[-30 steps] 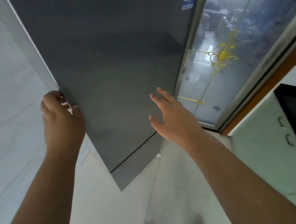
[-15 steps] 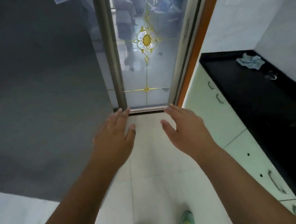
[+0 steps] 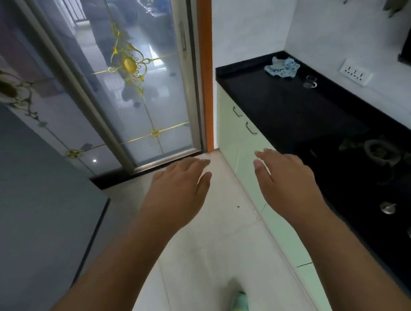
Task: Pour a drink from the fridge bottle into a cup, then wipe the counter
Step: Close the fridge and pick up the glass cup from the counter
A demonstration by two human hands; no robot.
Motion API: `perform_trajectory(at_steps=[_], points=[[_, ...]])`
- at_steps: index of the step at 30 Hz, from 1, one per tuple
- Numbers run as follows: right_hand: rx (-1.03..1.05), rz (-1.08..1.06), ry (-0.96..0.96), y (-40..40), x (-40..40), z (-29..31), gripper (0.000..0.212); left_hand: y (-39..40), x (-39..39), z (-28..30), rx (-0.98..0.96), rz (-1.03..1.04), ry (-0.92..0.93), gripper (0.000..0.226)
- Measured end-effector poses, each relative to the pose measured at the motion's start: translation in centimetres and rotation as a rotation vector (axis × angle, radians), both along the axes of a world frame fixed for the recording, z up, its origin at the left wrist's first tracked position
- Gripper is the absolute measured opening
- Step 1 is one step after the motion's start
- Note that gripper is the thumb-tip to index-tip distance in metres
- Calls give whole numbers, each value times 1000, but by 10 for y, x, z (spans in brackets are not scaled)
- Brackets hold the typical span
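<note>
Both my left hand [image 3: 178, 189] and right hand [image 3: 285, 184] hang spread and empty at mid-frame, no bottle in sight, so I judge pouring and wiping undone; cup [image 3: 309, 81] and cloth [image 3: 282, 68] wait upper right on the counter [image 3: 286, 107].

Empty, flat hands [image 3: 231, 188] over pale floor [image 3: 208, 247]; cloth [image 3: 282, 68] and glass cup [image 3: 309, 82] on black counter [image 3: 286, 107].

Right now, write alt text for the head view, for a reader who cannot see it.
Two bare hands, left hand and right hand, reach forward open and empty over a pale tiled floor. To the right, a black counter holds a crumpled blue cloth and a small glass cup. A grey fridge stands at left, a glass door ahead.
</note>
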State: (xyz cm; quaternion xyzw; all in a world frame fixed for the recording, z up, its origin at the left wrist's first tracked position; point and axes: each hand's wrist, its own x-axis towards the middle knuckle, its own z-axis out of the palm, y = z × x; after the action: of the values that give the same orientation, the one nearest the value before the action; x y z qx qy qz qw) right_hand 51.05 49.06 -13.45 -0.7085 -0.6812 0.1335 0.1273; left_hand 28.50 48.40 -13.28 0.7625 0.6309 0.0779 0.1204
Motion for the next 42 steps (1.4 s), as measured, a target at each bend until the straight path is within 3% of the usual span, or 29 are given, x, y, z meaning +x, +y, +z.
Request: perform_trajectory(at_steps=[13, 19, 29, 34, 42], points=[[-127, -32, 28, 105, 47, -22, 50, 124, 37, -20, -102, -28, 36, 48], [-170, -112, 25, 186, 36, -34, 50, 224, 24, -27, -145, -113, -19, 49], [-169, -350, 84, 319, 5, -34, 53, 409, 2, -20, -138, -362, 74, 47], [-182, -435, 109, 367, 20, -44, 53, 476, 26, -23, -127, -358, -24, 50], [-174, -487, 157, 468, 85, -76, 51, 588, 97, -44, -181, -492, 152, 48]])
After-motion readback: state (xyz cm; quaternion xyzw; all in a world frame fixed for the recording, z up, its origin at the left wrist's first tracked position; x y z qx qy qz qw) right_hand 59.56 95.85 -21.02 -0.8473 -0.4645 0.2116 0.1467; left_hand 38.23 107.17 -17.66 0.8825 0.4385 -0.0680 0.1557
